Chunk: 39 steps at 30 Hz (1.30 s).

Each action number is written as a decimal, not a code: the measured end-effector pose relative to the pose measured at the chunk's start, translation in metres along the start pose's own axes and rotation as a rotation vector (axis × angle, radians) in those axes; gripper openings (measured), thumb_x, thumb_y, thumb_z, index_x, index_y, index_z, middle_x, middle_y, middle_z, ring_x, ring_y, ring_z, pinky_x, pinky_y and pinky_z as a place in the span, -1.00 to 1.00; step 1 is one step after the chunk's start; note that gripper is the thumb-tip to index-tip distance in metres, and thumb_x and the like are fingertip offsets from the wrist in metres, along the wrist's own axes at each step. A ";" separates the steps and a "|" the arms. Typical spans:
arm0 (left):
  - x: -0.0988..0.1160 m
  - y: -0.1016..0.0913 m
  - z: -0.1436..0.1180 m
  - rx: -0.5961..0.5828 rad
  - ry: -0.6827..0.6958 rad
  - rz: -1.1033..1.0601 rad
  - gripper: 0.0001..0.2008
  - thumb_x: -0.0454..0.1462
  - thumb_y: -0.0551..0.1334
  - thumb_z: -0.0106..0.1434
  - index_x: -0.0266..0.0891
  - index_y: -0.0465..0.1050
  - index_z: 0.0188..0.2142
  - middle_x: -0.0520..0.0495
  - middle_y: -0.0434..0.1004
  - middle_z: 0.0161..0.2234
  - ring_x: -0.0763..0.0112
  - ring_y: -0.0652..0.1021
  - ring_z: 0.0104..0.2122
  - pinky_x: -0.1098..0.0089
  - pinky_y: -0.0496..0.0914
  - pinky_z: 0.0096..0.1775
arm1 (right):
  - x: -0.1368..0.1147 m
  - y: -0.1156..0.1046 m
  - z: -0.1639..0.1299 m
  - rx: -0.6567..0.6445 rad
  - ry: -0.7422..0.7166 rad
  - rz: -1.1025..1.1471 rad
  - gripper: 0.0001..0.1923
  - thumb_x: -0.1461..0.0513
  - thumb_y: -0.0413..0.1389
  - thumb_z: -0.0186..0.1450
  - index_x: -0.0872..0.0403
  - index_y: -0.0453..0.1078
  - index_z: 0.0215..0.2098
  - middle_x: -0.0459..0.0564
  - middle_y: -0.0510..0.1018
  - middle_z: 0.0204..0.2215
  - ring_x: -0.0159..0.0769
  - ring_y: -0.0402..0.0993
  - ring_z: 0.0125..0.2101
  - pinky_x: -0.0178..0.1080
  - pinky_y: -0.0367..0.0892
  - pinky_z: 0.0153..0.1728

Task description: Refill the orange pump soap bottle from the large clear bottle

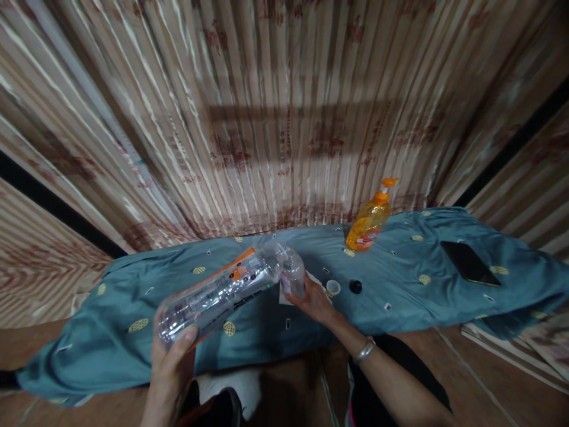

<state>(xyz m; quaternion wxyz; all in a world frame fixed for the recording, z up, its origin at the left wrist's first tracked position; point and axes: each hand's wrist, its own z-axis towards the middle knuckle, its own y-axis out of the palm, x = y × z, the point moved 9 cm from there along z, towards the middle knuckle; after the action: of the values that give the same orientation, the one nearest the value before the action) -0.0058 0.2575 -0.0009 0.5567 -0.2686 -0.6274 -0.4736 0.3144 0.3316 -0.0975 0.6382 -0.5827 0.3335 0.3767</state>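
Large clear bottle (217,299) slants away rightward from the left hand (172,360) gripping its base, neck up against the small bottle (293,273) the right hand (315,301) clasps.

The large bottle (217,296) is clear with orange trim, the cloth (267,341) teal with yellow motifs.

2 bare hands (171,350) (316,302) in play, 1 lg clear plastic btl (216,299), 1 sm clear plastic btl (293,270), and there's 1 amber pump btl (368,226), 1 rnd wht cap (333,287), 1 rnd blk cap (355,287), plus 1 flat blk rect. device (471,263)!
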 end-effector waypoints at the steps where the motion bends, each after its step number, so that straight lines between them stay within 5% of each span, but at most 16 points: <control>1: 0.001 0.001 0.000 0.000 0.005 -0.002 -0.32 -0.08 0.63 -0.17 0.04 0.58 0.00 0.04 0.68 -0.04 0.13 0.59 -0.02 0.30 0.54 0.00 | 0.001 0.000 0.000 0.008 0.005 -0.013 -0.26 0.13 0.33 0.23 0.01 0.32 0.35 0.20 0.65 0.12 0.19 0.59 0.17 0.22 0.47 0.21; 21: 0.007 0.000 0.000 0.068 0.091 0.019 -0.26 -0.08 0.63 -0.16 -0.04 0.58 0.05 -0.01 0.64 -0.07 0.21 0.59 -0.10 0.36 0.56 -0.08 | 0.008 0.003 0.003 0.066 0.019 -0.139 -0.32 0.18 0.35 0.19 0.09 0.42 0.27 0.20 0.73 -0.07 0.19 0.71 -0.02 0.13 0.61 0.01; 39: 0.011 0.013 -0.008 0.049 0.024 -0.078 -0.26 -0.16 0.64 -0.17 0.01 0.56 0.06 0.00 0.61 -0.06 0.23 0.56 -0.10 0.42 0.58 -0.24 | 0.006 0.003 0.002 0.076 0.003 -0.128 -0.32 0.15 0.30 0.21 0.09 0.39 0.28 0.22 0.72 -0.04 0.20 0.71 -0.02 0.18 0.61 0.01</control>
<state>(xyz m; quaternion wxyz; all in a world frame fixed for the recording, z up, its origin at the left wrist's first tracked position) 0.0058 0.2536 0.0132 0.5515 -0.2248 -0.6421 -0.4827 0.3148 0.3342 -0.1043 0.6823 -0.5787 0.3107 0.3212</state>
